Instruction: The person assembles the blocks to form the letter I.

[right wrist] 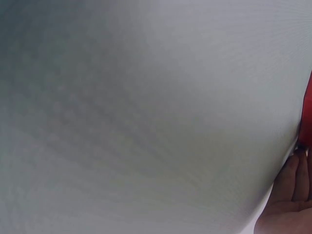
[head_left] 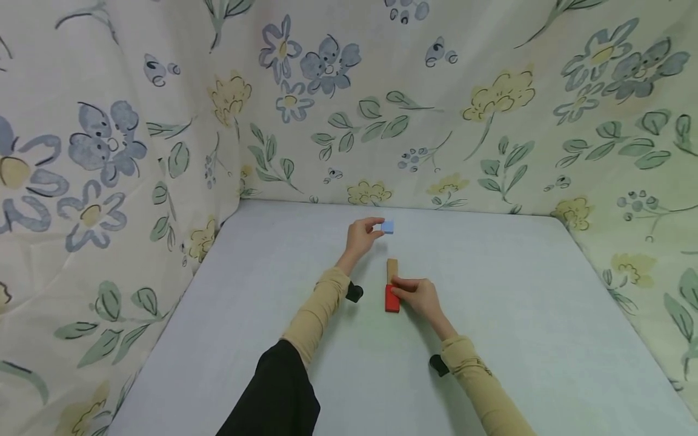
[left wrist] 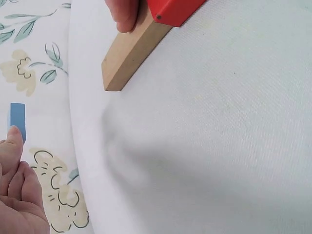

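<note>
Raised over the far part of the table, my left hand [head_left: 361, 237] pinches a small blue block [head_left: 388, 227] between thumb and finger. The left wrist view shows the same blue block [left wrist: 17, 117] upright above the thumb. Nearer to me, a red block [head_left: 392, 299] and a narrow plain wooden block [head_left: 392, 267] form one line pointing away from me. My right hand [head_left: 422, 297] is at their junction from the right, thumb at the red block and a fingertip against the wooden one. In the right wrist view, only an edge of the red block [right wrist: 307, 117] shows beside curled fingers.
A white cloth-like surface covers the table [head_left: 507, 290]. Floral curtain [head_left: 382, 109] hangs behind and along both sides. Black wrist devices [head_left: 354, 292] sit under both forearms, and the left arm wears a dark sleeve [head_left: 278, 393] over a beige one.
</note>
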`<state>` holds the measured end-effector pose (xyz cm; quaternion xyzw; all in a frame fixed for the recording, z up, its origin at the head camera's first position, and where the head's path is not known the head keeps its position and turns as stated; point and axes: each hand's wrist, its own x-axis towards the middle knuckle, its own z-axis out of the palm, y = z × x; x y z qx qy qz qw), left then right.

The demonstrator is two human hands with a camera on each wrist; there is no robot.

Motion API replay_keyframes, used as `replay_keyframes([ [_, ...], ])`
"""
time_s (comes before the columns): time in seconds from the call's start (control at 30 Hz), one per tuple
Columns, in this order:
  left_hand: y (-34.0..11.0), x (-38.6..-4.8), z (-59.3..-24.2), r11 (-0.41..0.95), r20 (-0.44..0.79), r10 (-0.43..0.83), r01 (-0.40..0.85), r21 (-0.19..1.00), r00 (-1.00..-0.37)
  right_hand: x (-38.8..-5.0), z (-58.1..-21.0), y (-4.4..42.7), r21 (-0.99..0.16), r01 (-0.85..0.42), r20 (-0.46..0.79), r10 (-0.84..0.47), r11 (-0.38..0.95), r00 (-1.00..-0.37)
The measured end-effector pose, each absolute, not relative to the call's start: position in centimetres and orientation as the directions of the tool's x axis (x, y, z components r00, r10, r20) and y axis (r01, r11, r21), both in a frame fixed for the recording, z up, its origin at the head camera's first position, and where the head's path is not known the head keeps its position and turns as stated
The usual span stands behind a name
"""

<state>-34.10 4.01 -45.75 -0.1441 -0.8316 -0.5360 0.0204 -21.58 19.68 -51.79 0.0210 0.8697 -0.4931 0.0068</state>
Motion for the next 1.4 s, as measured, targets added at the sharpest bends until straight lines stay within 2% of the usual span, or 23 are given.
replay_keyframes([
  [0.6, 4.5, -33.7, -48.6, 0.427, 0.207, 0.223, 0.286, 0.858, -0.953, -21.6, -52.1, 19.5, -0.861, 0.047, -0.025, 0.050, 0.506, -0.998],
  [1.4, 5.5, -33.4, -51.1, 0.502, 0.114, 0.220, 0.213, 0.838, -0.969, -21.6, -52.1, 19.6, -0.860, 0.056, -0.026, 0.065, 0.507, -0.998],
])
